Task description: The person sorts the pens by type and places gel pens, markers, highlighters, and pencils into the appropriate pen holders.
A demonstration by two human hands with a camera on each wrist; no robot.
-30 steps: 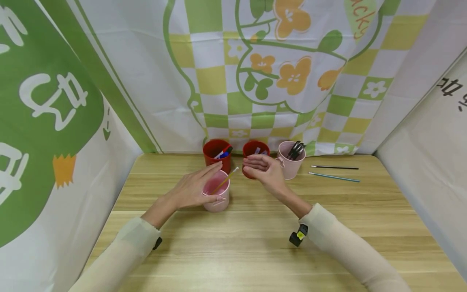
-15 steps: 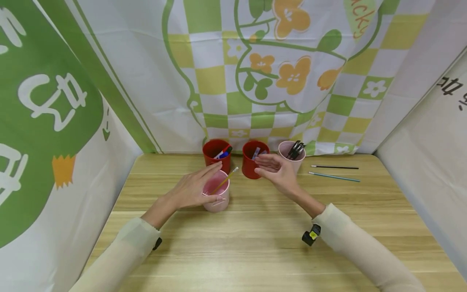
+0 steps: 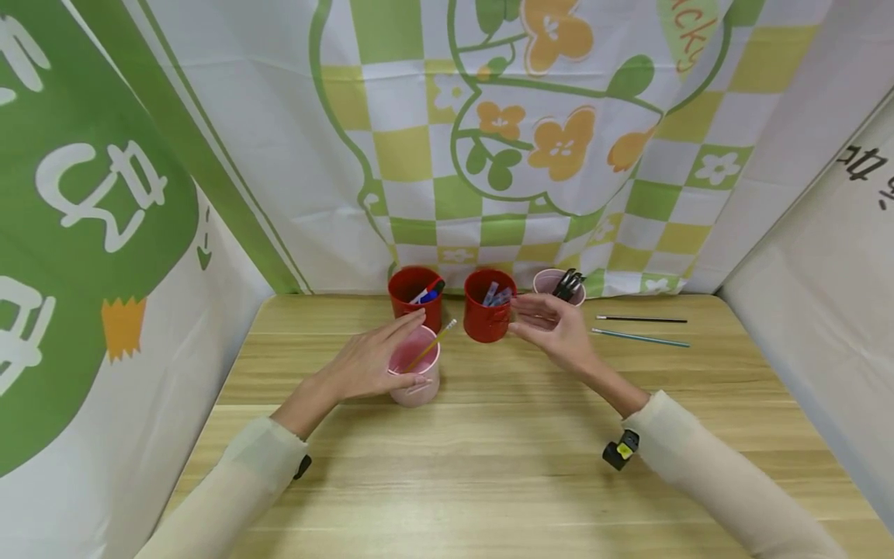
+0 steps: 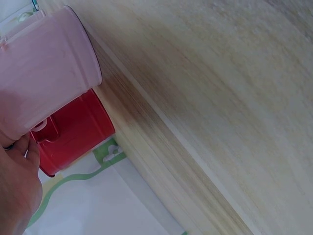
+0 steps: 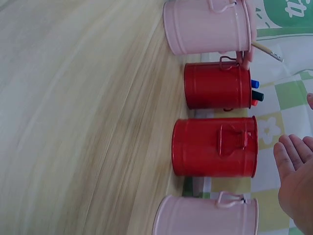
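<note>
My left hand [image 3: 373, 359] grips the rim of a pink metal bucket [image 3: 417, 394], its thumb on the near side and its fingers on the far side. A yellow pencil [image 3: 433, 344] leans in this bucket, eraser end up. My right hand [image 3: 556, 328] hovers with loosely extended fingers between a red bucket [image 3: 482, 322] and a second pink bucket [image 3: 552, 277], partly hiding the latter. Small pale translucent items [image 3: 497, 296] lie in that red bucket. In the right wrist view, the right hand [image 5: 297, 176] appears beyond the bucket rims, holding nothing.
Another red bucket [image 3: 412, 289] with markers [image 3: 429, 293] stands behind the gripped bucket. Several black pens [image 3: 569, 284] stick out of the right pink bucket. A black pencil [image 3: 642, 319] and a teal pencil [image 3: 642, 338] lie on the wooden table [image 3: 447, 481]. Printed cloth hangs behind.
My right hand has moved rightward from in front of the middle red bucket, uncovering it and covering more of the right pink bucket. The left hand and its bucket stay still.
</note>
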